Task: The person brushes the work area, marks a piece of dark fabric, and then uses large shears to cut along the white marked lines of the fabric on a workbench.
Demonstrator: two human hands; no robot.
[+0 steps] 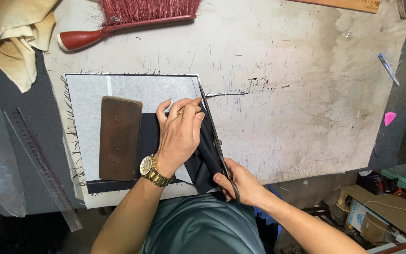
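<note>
My left hand (180, 134), with a gold watch on its wrist, presses flat on black fabric (202, 160) laid over a pale grey sheet (90, 94). My right hand (238, 181) grips the handles of long scissors (214, 136). Their blades run up along the right edge of the grey sheet, just beside my left fingertips. A dark brown rectangular block (120, 138) lies on the sheet to the left of my left hand.
The worn, scored white cutting board (297, 94) spreads to the right. A red-handled brush (128, 19) lies at the top, tan cloth (10, 33) at top left, a clear ruler (43, 164) on the left. A pen (388, 68) and pink chalk (389, 118) sit at the right.
</note>
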